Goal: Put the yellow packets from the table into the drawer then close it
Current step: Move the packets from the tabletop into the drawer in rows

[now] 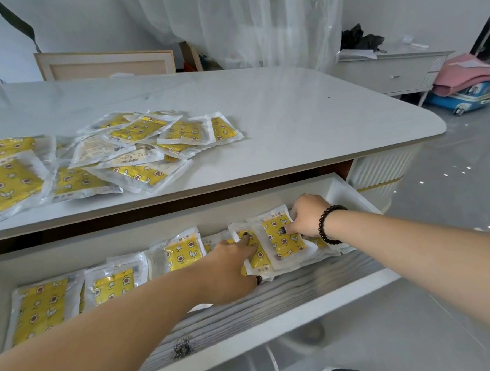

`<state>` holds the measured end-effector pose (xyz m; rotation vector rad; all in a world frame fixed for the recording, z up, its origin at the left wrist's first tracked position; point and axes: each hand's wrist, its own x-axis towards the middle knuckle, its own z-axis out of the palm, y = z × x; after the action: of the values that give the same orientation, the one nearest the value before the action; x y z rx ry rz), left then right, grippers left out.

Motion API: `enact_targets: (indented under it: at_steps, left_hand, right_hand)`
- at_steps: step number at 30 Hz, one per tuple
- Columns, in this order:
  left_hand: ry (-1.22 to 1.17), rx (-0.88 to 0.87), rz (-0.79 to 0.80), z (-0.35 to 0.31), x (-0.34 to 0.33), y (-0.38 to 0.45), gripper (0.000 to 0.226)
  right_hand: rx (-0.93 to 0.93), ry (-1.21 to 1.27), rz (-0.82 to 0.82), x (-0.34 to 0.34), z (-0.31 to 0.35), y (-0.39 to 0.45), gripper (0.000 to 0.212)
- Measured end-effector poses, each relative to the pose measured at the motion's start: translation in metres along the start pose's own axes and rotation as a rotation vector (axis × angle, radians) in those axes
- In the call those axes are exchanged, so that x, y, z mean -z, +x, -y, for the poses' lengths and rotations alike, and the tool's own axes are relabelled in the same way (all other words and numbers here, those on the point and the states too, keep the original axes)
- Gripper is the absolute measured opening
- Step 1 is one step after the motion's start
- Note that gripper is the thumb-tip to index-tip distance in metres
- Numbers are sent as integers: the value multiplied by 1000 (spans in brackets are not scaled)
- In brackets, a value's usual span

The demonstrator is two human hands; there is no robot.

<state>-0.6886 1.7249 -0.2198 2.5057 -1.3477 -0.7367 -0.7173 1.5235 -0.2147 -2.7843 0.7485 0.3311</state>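
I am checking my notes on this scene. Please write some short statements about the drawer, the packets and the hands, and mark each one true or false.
1. The drawer is open. True.
2. No yellow packets remain on the table. False: a pile of packets still lies there.
3. Both hands are inside the drawer. True: the left hand and the right hand rest on packets there.
4. The bead bracelet is on the left wrist. False: it is on the right wrist.
5. The drawer holds no packets. False: a row of them lies inside.
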Motion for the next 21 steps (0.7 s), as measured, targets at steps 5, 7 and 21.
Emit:
enact_targets:
  at_steps: [5,7,21]
  left_hand:
    - [-83,46,-36,0,-1,-4,43]
    - [-96,67,-67,-2,1,-8,43]
    - [113,153,-216,-1,78,-115,39]
  right_hand:
    - [-1,16,12,-1,2,-8,49]
    - [-9,-38,9,3,5,-16,47]
    - [215,-348,-84,81,114,-97,12]
